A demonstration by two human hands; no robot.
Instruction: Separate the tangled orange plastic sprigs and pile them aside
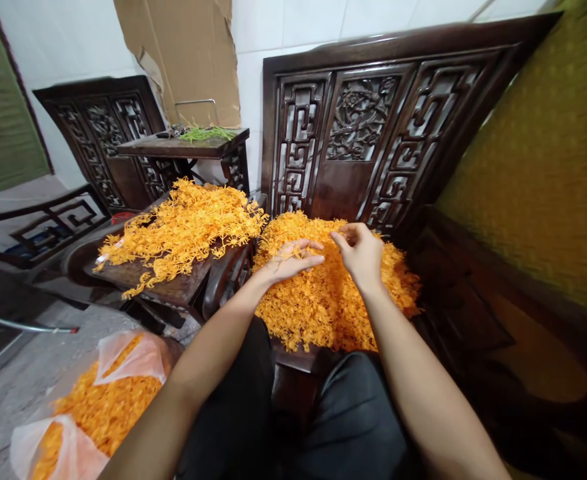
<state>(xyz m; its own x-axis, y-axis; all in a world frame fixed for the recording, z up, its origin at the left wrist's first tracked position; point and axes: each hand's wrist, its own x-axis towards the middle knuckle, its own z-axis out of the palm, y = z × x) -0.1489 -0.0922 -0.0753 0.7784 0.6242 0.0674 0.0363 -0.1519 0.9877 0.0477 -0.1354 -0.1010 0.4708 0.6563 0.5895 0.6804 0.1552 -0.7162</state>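
A big heap of small orange, branching plastic-looking pieces (pixel 298 313) covers the seat of a dark wooden chair in front of me. Over its middle is my left hand (pixel 293 261), fingers stretched out and apart, with a few orange strands around the fingers. My right hand (pixel 362 253) is just to the right, above the same heap. Its thumb and forefinger are pinched together; whatever is between them is too small to make out.
Another orange pile (pixel 193 220) of linked strands lies on a low wooden table to the left. An open whitish plastic bag (pixel 138 360) of orange pieces stands on the floor at lower left. Green strands (pixel 206 133) lie on a side table. A carved chair back (pixel 346 180) rises behind the heap.
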